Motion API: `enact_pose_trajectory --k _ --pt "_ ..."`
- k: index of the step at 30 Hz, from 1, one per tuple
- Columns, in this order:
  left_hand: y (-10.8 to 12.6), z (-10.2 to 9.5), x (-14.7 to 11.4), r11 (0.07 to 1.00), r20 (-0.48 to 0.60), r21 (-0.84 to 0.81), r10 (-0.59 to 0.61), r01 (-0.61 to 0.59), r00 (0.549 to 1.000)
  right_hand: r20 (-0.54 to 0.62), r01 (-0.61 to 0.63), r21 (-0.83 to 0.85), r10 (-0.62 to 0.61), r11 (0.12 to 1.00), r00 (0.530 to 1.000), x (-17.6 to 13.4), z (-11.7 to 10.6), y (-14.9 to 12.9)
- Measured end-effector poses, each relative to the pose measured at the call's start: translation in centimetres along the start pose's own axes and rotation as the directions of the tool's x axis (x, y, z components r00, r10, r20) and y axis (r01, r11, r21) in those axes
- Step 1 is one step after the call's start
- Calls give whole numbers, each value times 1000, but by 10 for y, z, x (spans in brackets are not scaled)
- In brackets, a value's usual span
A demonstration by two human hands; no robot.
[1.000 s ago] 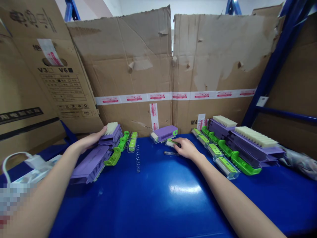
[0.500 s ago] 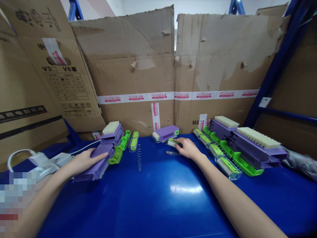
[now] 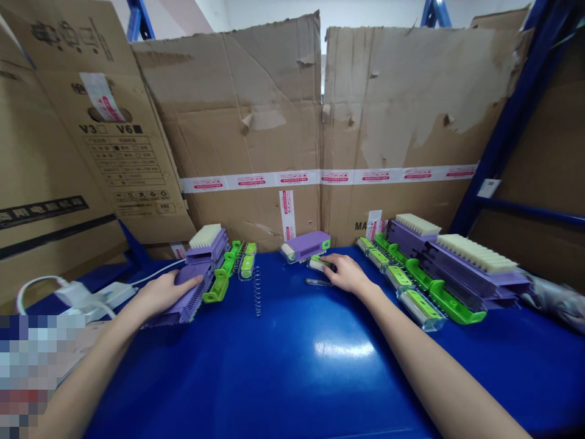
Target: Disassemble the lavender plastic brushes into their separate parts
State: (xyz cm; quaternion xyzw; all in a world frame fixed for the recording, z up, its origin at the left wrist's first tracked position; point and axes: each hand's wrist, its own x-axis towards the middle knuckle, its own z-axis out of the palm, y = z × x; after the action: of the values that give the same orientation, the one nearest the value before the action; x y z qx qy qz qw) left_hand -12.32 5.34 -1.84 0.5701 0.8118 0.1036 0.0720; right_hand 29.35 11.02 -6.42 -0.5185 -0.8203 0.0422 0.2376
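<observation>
While the left hand (image 3: 165,292) grips a purple plastic case (image 3: 190,301) at frame left, the right hand (image 3: 346,273) touches a green-and-white part (image 3: 317,263) mid-frame, grip unclear. Both look light and stiff; hold their sides.

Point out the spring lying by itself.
In the head view, the spring lies on the blue table left of centre, just right of two green-topped clear pieces, between the left hand and the right hand.

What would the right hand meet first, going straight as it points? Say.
The right hand would first meet the white-and-green piece at its fingertips, then probably the purple unit; depth is unclear.
</observation>
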Motion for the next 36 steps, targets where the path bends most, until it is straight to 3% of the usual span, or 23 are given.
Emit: enact_pose_trajectory --k 6,14,26,36 --pt "4 0 2 999 -17 34 13 -12 1000 -4 3 -4 -3 1000 1000 0 0 0" --pt "14 0 -9 1000 46 5 13 -13 999 1 -3 -4 3 1000 1000 0 0 -1" --pt "-2 4 9 998 -53 54 -11 14 999 -2 1 -4 -1 1000 1000 0 0 0" --pt "3 1 -12 996 -19 88 1 1 1000 4 -13 -7 13 1000 1000 0 0 0"
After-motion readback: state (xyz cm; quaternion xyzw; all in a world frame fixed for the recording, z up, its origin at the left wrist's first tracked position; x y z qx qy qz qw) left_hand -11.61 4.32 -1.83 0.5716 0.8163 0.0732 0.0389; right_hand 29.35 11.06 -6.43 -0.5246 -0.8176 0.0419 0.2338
